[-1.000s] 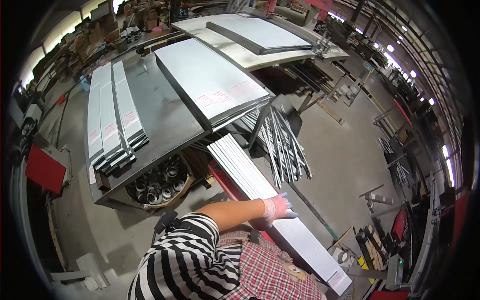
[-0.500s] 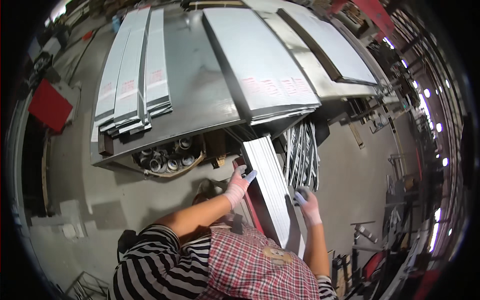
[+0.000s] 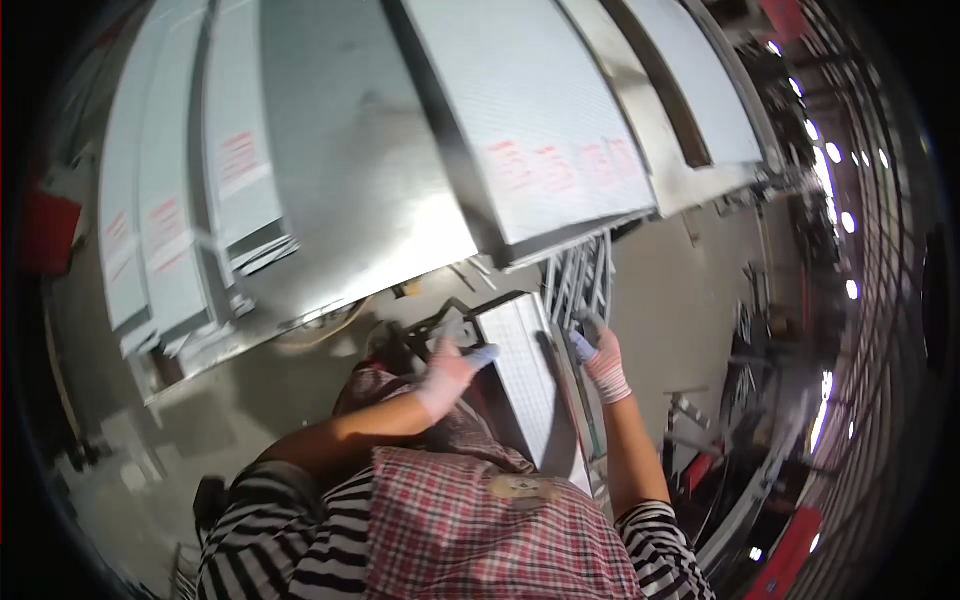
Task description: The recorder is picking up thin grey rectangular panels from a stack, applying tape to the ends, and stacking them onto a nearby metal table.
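A narrow stack of long white strips point(image 3: 522, 365) stretches away in front of my apron, below the table's front edge. My left hand point(image 3: 450, 378), in a light glove with blue-grey fingertips, is at the stack's left side. Its thumb points toward the top edge and its fingers are apart; whether it touches is unclear. My right hand point(image 3: 604, 365), gloved the same way, is open just right of the stack with a gap between them. Its thumb and fingers are spread. The near end of the stack meets the apron.
A metal table point(image 3: 350, 170) carries a wide stack of white panels point(image 3: 540, 110), narrower white stacks point(image 3: 165, 180) at the left and another panel point(image 3: 690, 70) at the right. Thin metal strips point(image 3: 580, 275) hang or stand beyond my right hand. Red equipment point(image 3: 785, 555) stands at the lower right.
The view has shifted closer to the table, which fills more of the picture. My right hand is now nearer the far end of the strip stack. Both hands remain beside it.
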Motion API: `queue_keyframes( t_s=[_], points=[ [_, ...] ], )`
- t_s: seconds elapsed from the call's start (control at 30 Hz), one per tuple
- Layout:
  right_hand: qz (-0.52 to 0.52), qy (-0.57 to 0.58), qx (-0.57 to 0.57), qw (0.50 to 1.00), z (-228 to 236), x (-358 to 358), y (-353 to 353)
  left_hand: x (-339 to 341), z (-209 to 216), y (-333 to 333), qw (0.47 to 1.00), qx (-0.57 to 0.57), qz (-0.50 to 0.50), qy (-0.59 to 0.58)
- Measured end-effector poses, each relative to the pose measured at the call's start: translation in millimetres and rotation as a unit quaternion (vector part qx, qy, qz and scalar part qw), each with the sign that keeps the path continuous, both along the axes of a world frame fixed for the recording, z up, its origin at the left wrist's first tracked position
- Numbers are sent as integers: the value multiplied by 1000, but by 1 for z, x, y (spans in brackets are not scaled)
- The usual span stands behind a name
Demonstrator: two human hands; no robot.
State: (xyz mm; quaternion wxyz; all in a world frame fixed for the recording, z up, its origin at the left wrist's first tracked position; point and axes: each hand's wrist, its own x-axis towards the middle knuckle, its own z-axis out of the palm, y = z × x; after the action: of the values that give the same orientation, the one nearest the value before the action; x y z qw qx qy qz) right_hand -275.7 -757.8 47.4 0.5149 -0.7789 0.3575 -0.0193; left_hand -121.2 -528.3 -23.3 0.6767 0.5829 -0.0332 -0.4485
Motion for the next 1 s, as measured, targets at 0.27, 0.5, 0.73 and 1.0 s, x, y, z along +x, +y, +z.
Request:
queue_keyframes(
  t_s=[0.27, 0.5, 0.73, 1.0],
  points=[
    [125, -157, 330, 922, 146, 49, 78, 67, 89, -17, 912, -264, -311, -35],
    [142, -243, -122, 952, 109, 12, 60, 39, 127, -43, 949, -275, -150, -45],
    [209, -186, -313, 908, 120, 28, 50, 28, 138, -46, 934, -189, -86, -290],
    [464, -46, -272, 842, 142, 62, 28, 0, 100, -4, 958, -176, -224, -10]
  ],
)
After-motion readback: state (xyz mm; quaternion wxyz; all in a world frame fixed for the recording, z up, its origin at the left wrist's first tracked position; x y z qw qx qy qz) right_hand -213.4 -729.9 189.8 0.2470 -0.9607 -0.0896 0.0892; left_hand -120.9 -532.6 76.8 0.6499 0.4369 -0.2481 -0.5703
